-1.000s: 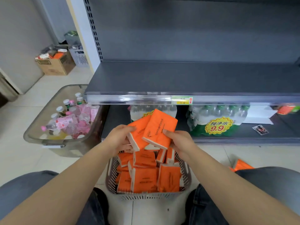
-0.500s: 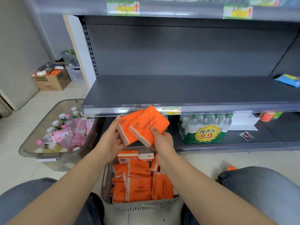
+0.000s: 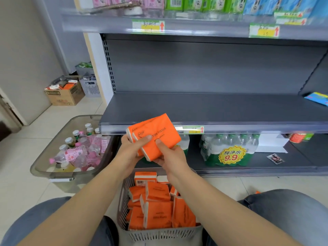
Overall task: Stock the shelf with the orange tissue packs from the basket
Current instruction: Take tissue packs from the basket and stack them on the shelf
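Note:
Two orange tissue packs [image 3: 156,134] lie stacked together, held up just in front of the grey shelf's front edge [image 3: 248,127]. My left hand [image 3: 132,150] grips them from the left with the thumb on top. My right hand [image 3: 168,156] pinches them from below and the right. Beneath my arms, between my knees, a grey slotted basket [image 3: 159,235] holds several more orange tissue packs [image 3: 156,205]. The grey shelf board [image 3: 204,109] behind the packs is bare.
A clear bin [image 3: 58,172] of small bottles stands on the floor at left. Bottled water packs [image 3: 229,151] with a 9.9 tag fill the bottom shelf. A blue packet [image 3: 317,98] lies at the shelf's right end. A cardboard box [image 3: 64,92] sits far left.
Both hands have lifted the two orange packs from above the basket up to the shelf's front edge, pressing them together. My view has tilted upward, revealing the stocked top shelf.

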The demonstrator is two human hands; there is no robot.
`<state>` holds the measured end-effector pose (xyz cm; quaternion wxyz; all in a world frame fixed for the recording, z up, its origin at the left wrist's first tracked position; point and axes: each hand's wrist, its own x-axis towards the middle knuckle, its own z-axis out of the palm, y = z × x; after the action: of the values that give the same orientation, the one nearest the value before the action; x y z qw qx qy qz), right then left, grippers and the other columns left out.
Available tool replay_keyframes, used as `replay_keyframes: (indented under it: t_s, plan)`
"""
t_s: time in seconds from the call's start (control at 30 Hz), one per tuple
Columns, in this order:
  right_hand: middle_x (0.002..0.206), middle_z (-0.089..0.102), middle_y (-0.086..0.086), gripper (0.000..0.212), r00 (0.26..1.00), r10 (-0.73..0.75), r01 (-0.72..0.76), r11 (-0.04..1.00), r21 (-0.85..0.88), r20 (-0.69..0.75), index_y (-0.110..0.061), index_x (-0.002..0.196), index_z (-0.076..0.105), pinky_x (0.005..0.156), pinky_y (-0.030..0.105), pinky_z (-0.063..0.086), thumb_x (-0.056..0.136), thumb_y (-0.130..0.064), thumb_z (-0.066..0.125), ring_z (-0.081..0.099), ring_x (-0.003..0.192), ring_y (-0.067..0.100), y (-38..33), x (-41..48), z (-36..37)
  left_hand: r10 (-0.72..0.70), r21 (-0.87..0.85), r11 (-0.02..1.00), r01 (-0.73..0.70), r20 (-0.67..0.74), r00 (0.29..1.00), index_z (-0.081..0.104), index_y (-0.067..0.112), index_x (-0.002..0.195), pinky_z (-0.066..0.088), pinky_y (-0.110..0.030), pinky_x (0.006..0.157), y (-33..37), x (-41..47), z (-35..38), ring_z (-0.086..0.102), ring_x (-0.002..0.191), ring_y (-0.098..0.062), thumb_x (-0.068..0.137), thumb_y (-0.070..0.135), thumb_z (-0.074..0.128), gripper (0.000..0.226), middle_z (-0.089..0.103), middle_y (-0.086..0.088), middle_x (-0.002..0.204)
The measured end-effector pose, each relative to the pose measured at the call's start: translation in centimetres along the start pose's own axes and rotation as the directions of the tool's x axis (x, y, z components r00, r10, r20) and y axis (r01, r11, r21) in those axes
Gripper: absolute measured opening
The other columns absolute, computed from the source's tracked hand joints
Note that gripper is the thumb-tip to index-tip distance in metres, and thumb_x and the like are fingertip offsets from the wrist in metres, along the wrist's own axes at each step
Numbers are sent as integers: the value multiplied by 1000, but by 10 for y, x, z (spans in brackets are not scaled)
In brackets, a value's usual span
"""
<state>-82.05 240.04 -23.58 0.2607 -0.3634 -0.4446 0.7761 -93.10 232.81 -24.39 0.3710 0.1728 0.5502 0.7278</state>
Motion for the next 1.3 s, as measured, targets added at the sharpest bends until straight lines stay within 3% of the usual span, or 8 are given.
replay_keyframes:
  t_s: [0.1, 0.27, 0.37, 0.47, 0.67, 0.83, 1.2, 1.3]
  plan:
    - [114, 66, 10, 28, 998, 14, -15, 1000, 24, 58, -13, 112, 57, 76, 37, 58, 87, -18, 67, 65, 102, 26, -1, -2, 6, 13, -17, 1000, -13, -40, 999, 46, 13, 133, 58, -36, 69, 5, 1, -6, 68, 105, -25, 57, 29, 82, 85, 65, -9, 123]
    - [118, 60, 6, 55, 999, -2, 8, 991, -135, 41, -16, 125, 45, 76, 35, 56, 80, -30, 74, 61, 102, 23, -12, 7, 9, 35, 38, 999, -33, -48, 998, 44, 15, 132, 58, -41, 78, 20, 7, -21, 67, 106, -24, 57, 29, 83, 86, 65, -7, 123]
    - [126, 50, 2, 74, 996, -87, 85, 971, -224, 0, -21, 137, 34, 96, 41, 48, 78, -39, 75, 54, 110, 20, -28, 23, 1, 48, 82, 996, -44, -40, 998, 43, 18, 129, 57, -36, 73, 32, 11, -28, 67, 105, -22, 53, 31, 86, 89, 66, -4, 120]
    - [137, 46, 3, 82, 986, -111, 149, 926, -347, 128, -19, 143, 33, 106, 45, 39, 76, -45, 73, 48, 123, 22, -45, 42, 3, 61, 126, 990, -58, -15, 998, 45, 16, 131, 57, -39, 76, 41, 22, -39, 67, 105, -23, 56, 25, 91, 88, 66, -5, 121]
    - [126, 59, -1, 82, 925, -22, 195, 883, -426, 378, -21, 133, 45, 97, 42, 49, 63, -53, 73, 61, 110, 17, -60, 86, 31, 105, 151, 982, -111, 45, 993, 50, 27, 127, 57, -39, 83, 59, 61, -61, 69, 104, -19, 64, 25, 83, 71, 70, 3, 114]
    - [116, 65, -4, 68, 910, -53, 231, 889, -394, 412, -26, 122, 52, 72, 26, 58, 62, -46, 75, 66, 100, 12, -56, 130, 50, 108, 214, 969, -123, 79, 991, 54, 25, 129, 57, -41, 85, 74, 102, -77, 68, 105, -23, 59, 34, 85, 77, 69, -2, 119]
    - [116, 64, -6, 89, 917, -101, 274, 862, -427, 385, -28, 125, 51, 88, 36, 55, 46, -58, 79, 65, 102, 12, -61, 255, 93, 142, 383, 914, -134, 6, 990, 62, 32, 118, 54, -28, 83, 84, 224, -113, 69, 101, -12, 52, 54, 84, 73, 72, 8, 110]
    - [120, 62, -6, 77, 917, -108, 282, 856, -434, 384, -26, 127, 50, 93, 39, 52, 60, -47, 82, 63, 106, 14, -63, 288, 103, 157, 371, 916, -152, 16, 987, 64, 33, 114, 56, -21, 75, 86, 255, -118, 69, 101, -10, 55, 50, 84, 64, 72, 8, 108]
